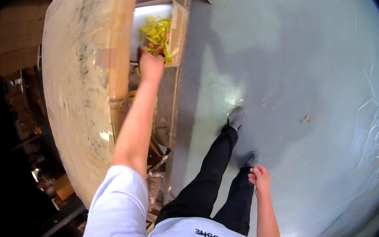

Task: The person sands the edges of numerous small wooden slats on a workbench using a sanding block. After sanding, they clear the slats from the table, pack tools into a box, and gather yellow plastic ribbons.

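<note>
My left arm stretches forward to an open cardboard box with a white inside. My left hand is closed at the box's near end, on a loose bunch of yellow-green strips with bits of red among them. Its fingertips are mostly hidden behind the back of the hand. Some strips hang over the box wall beside the hand. My right hand hangs low beside my right leg, fingers loosely bent and apart, with nothing visible in it.
A worn wooden tabletop with dark stains runs along my left. The box rests on a lower wooden shelf beside it. Pale strands and a small scrap lie on the grey floor at right.
</note>
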A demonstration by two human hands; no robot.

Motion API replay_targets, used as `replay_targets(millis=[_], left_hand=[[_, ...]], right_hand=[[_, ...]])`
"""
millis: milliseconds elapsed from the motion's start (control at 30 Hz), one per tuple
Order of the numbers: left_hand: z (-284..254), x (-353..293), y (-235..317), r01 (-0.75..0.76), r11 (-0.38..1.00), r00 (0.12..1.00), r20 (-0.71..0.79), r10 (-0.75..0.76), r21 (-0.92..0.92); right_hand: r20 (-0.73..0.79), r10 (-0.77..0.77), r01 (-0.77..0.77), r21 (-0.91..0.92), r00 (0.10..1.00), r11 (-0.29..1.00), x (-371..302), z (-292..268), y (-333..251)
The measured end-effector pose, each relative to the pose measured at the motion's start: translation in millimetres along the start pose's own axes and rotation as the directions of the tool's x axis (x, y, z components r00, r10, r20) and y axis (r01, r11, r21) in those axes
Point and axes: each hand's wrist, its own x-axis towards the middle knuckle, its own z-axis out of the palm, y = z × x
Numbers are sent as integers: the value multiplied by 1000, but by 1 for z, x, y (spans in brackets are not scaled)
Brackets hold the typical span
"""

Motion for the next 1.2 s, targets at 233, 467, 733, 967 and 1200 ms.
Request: replay_targets(millis=[233,467,733,967,1200], left_hand=[[-202,-108,-17,-561,786,747,-250,615,257],[-224,-81,-102,-187,941,968,-110,225,283],[-240,-76,-97,-76,988,991,-102,90,135],[-240,-82,-99,-35,997,996,-82,41,66],[-233,-84,-99,-24,999,991,-130,30,44]], right_hand=[[412,-544,657,-210,731,724,23,158,-208],[422,-528,674,-411,737,614,59,388,-317],[725,-688,999,22,-41,-36,133,499,-336],[454,-508,611,-107,732,784,103,524,-318],[547,-407,554,-130,732,822,105,489,-301]])
